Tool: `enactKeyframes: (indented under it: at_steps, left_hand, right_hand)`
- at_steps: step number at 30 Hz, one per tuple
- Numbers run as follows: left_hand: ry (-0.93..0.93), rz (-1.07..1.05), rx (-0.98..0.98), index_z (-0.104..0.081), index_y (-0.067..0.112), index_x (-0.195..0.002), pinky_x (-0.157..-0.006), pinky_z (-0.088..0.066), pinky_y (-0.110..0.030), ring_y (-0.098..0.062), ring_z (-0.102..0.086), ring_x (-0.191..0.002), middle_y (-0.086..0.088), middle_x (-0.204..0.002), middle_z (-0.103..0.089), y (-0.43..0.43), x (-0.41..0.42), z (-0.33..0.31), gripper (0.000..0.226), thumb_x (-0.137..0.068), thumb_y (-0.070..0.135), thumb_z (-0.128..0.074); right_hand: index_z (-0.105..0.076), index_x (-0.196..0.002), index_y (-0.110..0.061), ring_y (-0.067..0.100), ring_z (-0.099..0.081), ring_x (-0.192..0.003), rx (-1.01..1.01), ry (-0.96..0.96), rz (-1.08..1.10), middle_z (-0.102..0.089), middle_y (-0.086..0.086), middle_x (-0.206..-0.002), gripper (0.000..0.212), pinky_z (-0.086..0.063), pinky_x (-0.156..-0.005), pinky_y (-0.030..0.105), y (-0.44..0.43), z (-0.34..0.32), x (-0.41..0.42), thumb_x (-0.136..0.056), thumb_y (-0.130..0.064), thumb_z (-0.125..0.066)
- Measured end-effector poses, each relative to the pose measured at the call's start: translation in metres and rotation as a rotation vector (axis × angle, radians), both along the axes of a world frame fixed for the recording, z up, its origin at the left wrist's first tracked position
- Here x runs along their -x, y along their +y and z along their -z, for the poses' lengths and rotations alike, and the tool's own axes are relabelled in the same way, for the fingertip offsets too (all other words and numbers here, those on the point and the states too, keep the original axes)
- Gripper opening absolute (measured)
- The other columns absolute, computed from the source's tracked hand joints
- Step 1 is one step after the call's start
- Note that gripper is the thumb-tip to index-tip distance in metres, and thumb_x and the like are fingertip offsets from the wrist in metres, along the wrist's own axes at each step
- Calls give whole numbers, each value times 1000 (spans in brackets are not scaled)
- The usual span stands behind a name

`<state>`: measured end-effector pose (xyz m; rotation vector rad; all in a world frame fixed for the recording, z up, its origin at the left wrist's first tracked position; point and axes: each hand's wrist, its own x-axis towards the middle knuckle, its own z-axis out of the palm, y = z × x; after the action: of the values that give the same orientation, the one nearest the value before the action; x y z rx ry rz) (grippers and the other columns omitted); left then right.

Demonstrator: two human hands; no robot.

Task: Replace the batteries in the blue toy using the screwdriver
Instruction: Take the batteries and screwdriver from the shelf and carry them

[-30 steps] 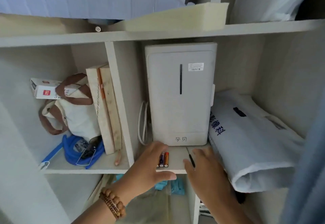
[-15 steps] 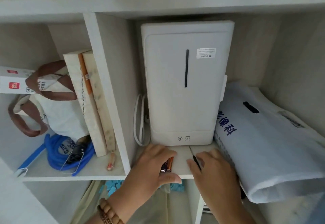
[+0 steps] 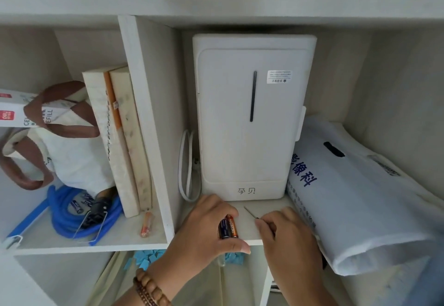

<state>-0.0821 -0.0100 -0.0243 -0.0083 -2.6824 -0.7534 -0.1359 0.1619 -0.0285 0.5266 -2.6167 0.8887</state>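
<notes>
Two AA batteries [image 3: 227, 227], one dark blue and one orange-black, lie side by side at the front of the middle shelf [image 3: 249, 238]. My left hand [image 3: 201, 233] curls over them, fingers behind and thumb in front, gripping them. Just to the right lies a thin screwdriver [image 3: 250, 213], its metal tip pointing back and to the left. My right hand [image 3: 288, 238] covers its dark handle and pinches it with the fingertips. I cannot identify the blue toy in this view.
A tall white appliance [image 3: 249, 118] stands right behind the hands, with a white cord [image 3: 185, 168] at its left and a white plastic bag [image 3: 355, 200] at its right. The left compartment holds a blue coiled hose [image 3: 60, 212], a tote bag [image 3: 72, 159], boards and an orange battery [image 3: 146, 227].
The view has drawn closer to the shelf. My left hand has closed over the two batteries, and my right hand has settled on the screwdriver's handle.
</notes>
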Motion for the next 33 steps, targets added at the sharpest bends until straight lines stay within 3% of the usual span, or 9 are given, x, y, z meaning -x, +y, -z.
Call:
enactKeyframes:
  at_steps: [7, 12, 15, 18, 22, 25, 28, 33]
  left_hand:
    - [19, 2, 5, -60, 40, -102, -73, -32, -8, 6, -44, -99, 24, -96, -44, 6, -14, -10, 59, -58, 77, -71]
    - [26, -1, 1, -60, 39, -106, -76, -35, -10, 3, -45, -100, 23, -98, -43, 12, -31, -28, 61, -59, 77, -71]
    - [72, -20, 14, -61, 40, -105, -74, -34, -7, 3, -46, -100, 25, -97, -44, 14, -48, -36, 60, -59, 77, -73]
    - [143, -65, 31, -64, 38, -100, -78, -31, -3, 4, -49, -97, 26, -94, -47, 14, -71, -39, 57, -58, 74, -77]
    - [187, -155, 25, -67, 34, -98, -78, -43, -14, -3, -54, -96, 20, -95, -52, 3, -114, -43, 57, -56, 71, -80]
    - [185, -253, 22, -65, 34, -100, -78, -48, -18, -4, -55, -96, 20, -99, -50, -12, -157, -47, 58, -56, 69, -81]
    - [181, -386, 49, -65, 36, -100, -76, -46, -14, -2, -55, -94, 22, -98, -50, -33, -208, -51, 59, -55, 71, -80]
    - [197, -605, 84, -66, 33, -98, -73, -41, -7, 2, -55, -91, 20, -95, -53, -68, -312, -61, 59, -55, 71, -80]
  right_hand:
    - [-64, -82, -26, 12, -64, -77, 84, -39, -52, -61, -9, -88, 12, -54, -68, 35, 9, -7, -9, -92, -34, -63]
    - [-63, -90, -28, 13, -67, -68, 146, -86, -98, -72, -6, -69, 7, -56, -67, 37, 15, -17, -16, -93, -35, -60]
    - [-74, -104, -22, 5, -68, -61, 230, -43, -200, -74, -8, -70, 15, -56, -65, 24, 16, -24, -25, -89, -22, -69]
    - [-78, -90, -22, 2, -66, -55, 275, 26, -288, -72, -14, -65, 10, -55, -57, 19, 11, -32, -38, -83, -16, -77]
    - [-76, -85, -30, -2, -68, -58, 313, 24, -400, -72, -17, -64, 4, -58, -56, 23, -14, -32, -64, -83, -27, -76]
    - [-71, -78, -33, 3, -64, -51, 339, 57, -477, -67, -16, -54, 5, -54, -50, 26, -44, -34, -95, -79, -34, -76]
    - [-70, -76, -32, 7, -57, -44, 343, 86, -620, -60, -11, -47, 9, -48, -48, 25, -75, -40, -131, -79, -34, -78]
    - [-69, -76, -29, 8, -57, -46, 329, 80, -845, -61, -10, -47, 11, -51, -51, 31, -128, -52, -204, -82, -38, -72]
